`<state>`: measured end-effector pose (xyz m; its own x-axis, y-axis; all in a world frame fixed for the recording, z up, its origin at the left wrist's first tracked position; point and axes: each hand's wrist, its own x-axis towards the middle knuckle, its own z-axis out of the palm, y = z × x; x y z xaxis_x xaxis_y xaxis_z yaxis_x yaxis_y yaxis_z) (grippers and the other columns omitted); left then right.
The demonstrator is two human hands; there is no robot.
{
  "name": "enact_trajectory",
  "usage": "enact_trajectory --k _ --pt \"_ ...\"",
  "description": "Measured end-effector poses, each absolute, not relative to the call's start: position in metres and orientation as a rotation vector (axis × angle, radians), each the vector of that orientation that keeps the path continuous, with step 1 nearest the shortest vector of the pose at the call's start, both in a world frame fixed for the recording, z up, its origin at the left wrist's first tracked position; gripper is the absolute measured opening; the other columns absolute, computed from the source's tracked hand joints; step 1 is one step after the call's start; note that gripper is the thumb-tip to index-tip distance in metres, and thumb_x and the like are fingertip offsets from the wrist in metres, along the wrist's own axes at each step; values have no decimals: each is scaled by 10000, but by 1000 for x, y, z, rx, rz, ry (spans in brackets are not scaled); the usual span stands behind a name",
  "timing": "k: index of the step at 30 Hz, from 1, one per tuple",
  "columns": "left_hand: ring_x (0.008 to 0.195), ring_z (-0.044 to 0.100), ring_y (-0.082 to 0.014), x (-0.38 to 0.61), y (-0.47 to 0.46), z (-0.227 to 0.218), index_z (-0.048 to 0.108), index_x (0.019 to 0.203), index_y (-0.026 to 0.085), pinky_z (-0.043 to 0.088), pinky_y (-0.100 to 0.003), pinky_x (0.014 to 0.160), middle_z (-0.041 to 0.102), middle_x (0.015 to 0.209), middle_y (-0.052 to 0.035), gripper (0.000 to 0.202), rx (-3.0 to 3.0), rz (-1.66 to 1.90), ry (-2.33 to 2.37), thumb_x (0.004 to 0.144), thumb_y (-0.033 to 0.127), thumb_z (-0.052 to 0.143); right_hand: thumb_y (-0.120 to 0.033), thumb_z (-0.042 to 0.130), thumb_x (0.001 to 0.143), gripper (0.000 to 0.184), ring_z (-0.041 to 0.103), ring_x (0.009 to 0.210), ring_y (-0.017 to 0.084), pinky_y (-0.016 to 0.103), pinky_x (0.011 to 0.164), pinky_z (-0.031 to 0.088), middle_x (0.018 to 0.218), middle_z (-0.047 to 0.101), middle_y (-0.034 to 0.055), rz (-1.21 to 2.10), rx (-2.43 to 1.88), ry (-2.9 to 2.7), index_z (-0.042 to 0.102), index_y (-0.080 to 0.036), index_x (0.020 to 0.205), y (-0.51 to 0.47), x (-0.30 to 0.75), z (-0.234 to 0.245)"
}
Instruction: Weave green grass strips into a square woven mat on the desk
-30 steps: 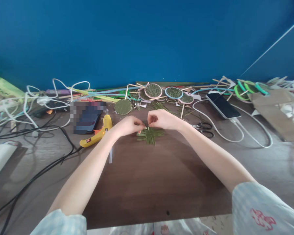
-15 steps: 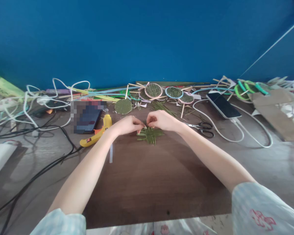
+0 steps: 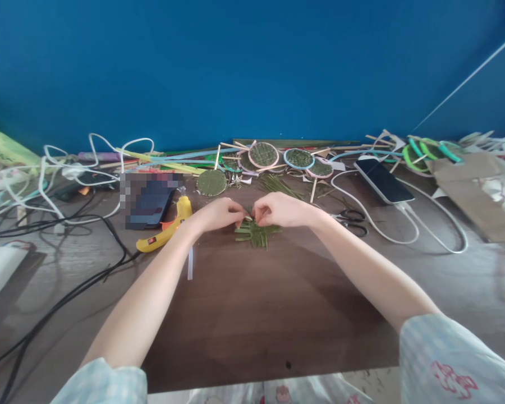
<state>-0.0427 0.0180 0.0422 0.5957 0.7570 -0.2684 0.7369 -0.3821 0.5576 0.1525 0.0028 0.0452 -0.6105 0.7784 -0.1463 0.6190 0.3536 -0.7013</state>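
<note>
On the brown table lies a small woven mat [image 3: 258, 235] of flat green leaf strips, with loose strip ends sticking out around it. My left hand [image 3: 219, 215] is closed in a pinch at the mat's upper left edge. Close to it, my right hand [image 3: 280, 210] pinches a green leaf strip at the mat's far side, finger and thumb pressed together. The fingertips nearly meet, and they hide part of the weave. A small pale bit shows between them.
Left of the hands lie a yellow glue gun [image 3: 162, 237] and a dark, partly blurred device [image 3: 151, 205]. Scissors [image 3: 352, 222] and a phone [image 3: 382, 179] with a white cable are on the right. Round woven fans [image 3: 211, 182] and leaf strips [image 3: 278, 185] lie behind, before a blue wall.
My right hand has shifted very slightly and turned, its fingers curling more over the mat's far edge. My left hand and the mat stay nearly where they were.
</note>
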Motion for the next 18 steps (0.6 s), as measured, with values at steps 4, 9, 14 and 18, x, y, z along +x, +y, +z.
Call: enact_trajectory --k 4,9,14,18 --pt "752 546 -164 -40 16 44 672 803 184 387 -228 674 631 765 3 364 2215 73 1139 769 412 390 -132 588 666 30 547 678 86 212 628 389 830 603 6 965 -1189 -2422 594 -162 663 0 149 45" --pt "774 540 -171 -39 17 43 669 848 199 382 -238 689 622 763 4 317 2240 54 1089 741 356 415 -151 595 697 35 540 751 86 233 697 393 1036 552 20 866 -1138 -2416 611 -166 669 -1 147 42" --pt "710 536 -170 -36 17 37 657 813 195 383 -250 646 573 677 -1 268 2287 27 1103 695 266 428 -132 593 702 61 509 707 76 238 679 380 1016 537 19 849 -1100 -2402 626 -165 663 -2 145 41" --pt "652 548 -167 -33 14 34 641 782 187 399 -263 635 570 678 -14 214 2319 25 1175 690 244 457 -133 574 714 74 479 657 71 231 649 371 909 513 18 812 -1113 -2370 634 -162 682 0 145 40"
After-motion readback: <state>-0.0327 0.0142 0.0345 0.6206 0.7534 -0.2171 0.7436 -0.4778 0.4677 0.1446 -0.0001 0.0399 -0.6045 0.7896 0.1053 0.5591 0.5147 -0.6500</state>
